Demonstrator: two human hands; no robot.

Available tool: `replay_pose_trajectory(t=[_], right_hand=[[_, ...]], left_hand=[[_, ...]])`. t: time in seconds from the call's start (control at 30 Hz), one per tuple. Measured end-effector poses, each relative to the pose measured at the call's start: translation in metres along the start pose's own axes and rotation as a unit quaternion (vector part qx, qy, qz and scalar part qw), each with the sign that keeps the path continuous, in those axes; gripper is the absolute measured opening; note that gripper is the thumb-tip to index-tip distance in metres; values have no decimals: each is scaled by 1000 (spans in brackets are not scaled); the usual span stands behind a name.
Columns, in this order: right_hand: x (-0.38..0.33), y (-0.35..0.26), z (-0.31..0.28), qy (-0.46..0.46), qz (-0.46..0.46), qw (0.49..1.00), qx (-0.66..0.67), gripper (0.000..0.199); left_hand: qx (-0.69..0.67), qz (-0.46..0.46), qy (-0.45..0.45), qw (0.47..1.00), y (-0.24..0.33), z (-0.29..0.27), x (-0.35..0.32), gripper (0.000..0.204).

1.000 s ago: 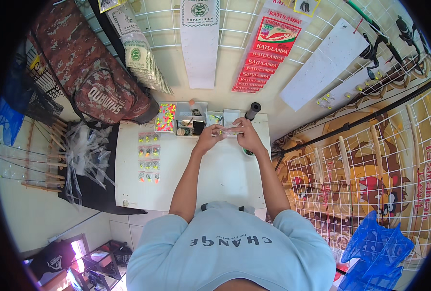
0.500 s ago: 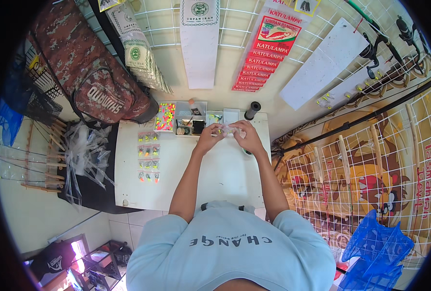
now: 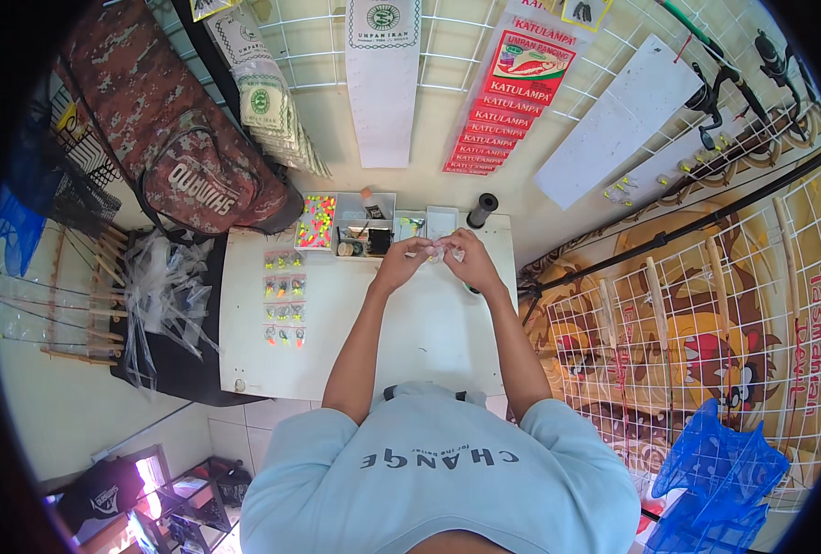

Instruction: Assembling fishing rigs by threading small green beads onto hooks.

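Over the far part of the white table [image 3: 399, 337], my left hand [image 3: 399, 264] and my right hand [image 3: 474, 262] meet with their fingertips closed on a small clear plastic bag [image 3: 438, 251]. The left pinches one side of it, the right the other. What lies inside the bag is too small to make out. Left of my arms, several little clear packets [image 3: 284, 288] holding yellow, orange and dark pieces lie in rows on the tabletop.
Along the table's back edge stand a box of bright coloured beads [image 3: 315, 222], a divided tray with a bottle [image 3: 371, 205] and small jars, a white container [image 3: 442, 220] and a black cylinder [image 3: 482, 210]. A camouflage bag [image 3: 189, 138] leans at left; wire racks flank the right.
My fingertips have drawn closer together on the plastic bag, and the yellow bits seen by the left fingers before no longer show. Both forearms stay nearly in place.
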State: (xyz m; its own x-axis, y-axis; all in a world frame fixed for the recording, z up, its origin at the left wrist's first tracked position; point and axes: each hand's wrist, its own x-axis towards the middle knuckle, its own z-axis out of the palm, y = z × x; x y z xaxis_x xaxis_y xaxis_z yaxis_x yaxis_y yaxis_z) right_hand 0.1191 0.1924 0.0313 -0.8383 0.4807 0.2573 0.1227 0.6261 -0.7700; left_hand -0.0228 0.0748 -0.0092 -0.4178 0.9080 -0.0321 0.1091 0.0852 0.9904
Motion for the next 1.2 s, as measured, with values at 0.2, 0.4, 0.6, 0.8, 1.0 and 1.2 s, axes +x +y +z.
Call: replay_pose_trajectory(t=[0.2, 0.4, 0.6, 0.8, 1.0, 1.2], right_hand=[[0, -1, 2, -22, 26, 999, 41, 28], [0, -2, 2, -8, 12, 1000, -2, 23], [1, -7, -3, 16, 8, 1000, 6, 16], [1, -8, -2, 4, 18, 1000, 22, 18], [4, -4, -1, 9, -4, 999, 39, 24], [6, -11, -3, 4, 13, 1000, 25, 21]], left_hand=[[-5, -18, 10, 1000, 1, 2, 1, 26], [-1, -40, 32, 999, 0, 0, 2, 27], [30, -53, 39, 997, -4, -3, 1, 29], [73, -22, 32, 997, 2, -1, 2, 28], [61, -4, 32, 998, 5, -1, 2, 23], [65, 65, 74, 993, 6, 3, -2, 21]])
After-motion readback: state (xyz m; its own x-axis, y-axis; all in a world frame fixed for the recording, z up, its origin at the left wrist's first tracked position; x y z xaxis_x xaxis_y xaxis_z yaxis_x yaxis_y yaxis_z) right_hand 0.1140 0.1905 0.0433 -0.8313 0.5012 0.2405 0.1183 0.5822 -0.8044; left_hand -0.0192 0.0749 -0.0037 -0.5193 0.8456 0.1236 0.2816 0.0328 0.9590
